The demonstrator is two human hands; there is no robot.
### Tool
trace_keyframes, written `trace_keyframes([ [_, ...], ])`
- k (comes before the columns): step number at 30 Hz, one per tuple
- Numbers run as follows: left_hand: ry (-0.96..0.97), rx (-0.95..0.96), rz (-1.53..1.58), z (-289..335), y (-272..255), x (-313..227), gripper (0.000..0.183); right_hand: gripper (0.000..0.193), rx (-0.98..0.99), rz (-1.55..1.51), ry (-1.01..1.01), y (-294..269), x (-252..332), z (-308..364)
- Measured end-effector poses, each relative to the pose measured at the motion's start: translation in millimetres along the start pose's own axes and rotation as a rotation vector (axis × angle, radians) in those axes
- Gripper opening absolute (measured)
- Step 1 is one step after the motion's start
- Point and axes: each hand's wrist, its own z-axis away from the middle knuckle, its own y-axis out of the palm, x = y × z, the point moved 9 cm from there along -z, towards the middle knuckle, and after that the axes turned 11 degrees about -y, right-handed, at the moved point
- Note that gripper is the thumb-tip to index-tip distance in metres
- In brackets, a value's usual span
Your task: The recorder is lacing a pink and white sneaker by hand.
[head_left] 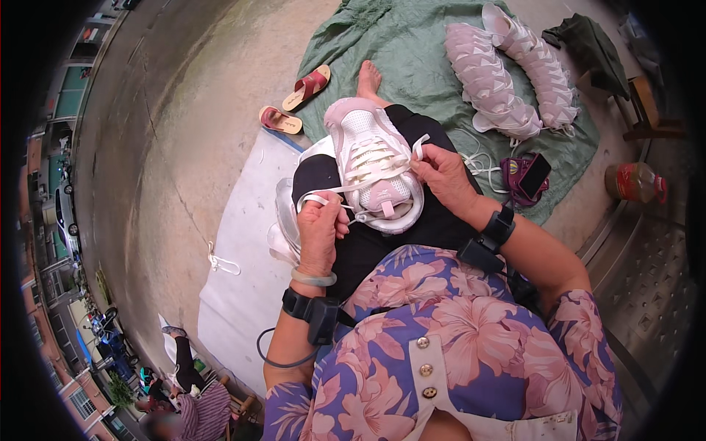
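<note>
pale pink and white, the sneaker (375,165) rests on the person's lap, toe pointing away. left hand (320,231) is closed tight around one end of the white lace (346,187), pulled toward the knee. right hand (441,176) pinches the other lace end beside the shoe's right edge. stacked shoe uppers (507,73) lie on a green cloth (397,51) beyond.

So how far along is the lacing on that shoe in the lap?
Done: the lace crosses several eyelet rows of the pink-and-white shoe. In hand: the left hand pulls one end of the white lace, the right hand grips the other. Left: the ends are not yet tied; stacked shoe uppers lie on the green cloth.
</note>
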Motion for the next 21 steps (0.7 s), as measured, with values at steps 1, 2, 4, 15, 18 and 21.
trace_keyframes([
  [1, -0.001, 0.019, 0.001, -1, 0, 1, 0.011, 0.011, 0.002, -0.001, 0.0, 0, 6, -2],
  [2, -0.003, 0.039, 0.003, -1, 0, 2, 0.011, 0.013, 0.014, 0.219, -0.196, -1, 31, -7],
  [4, 0.002, 0.033, 0.002, 0, 1, 1, 0.01, 0.015, 0.025, 0.438, -0.394, 0, 58, -8],
  [15, 0.091, 0.007, -0.126, -4, 2, -3, 0.01, 0.014, 0.254, 0.774, -0.629, 28, 77, -4],
  [18, 0.187, -0.031, -0.215, -3, 8, -12, 0.009, 0.017, 0.219, 0.681, -0.491, 31, 59, -7],
  [21, 0.268, -0.116, -0.196, -2, 6, -18, 0.007, 0.018, 0.199, 0.572, -0.326, 23, 45, -9],
])
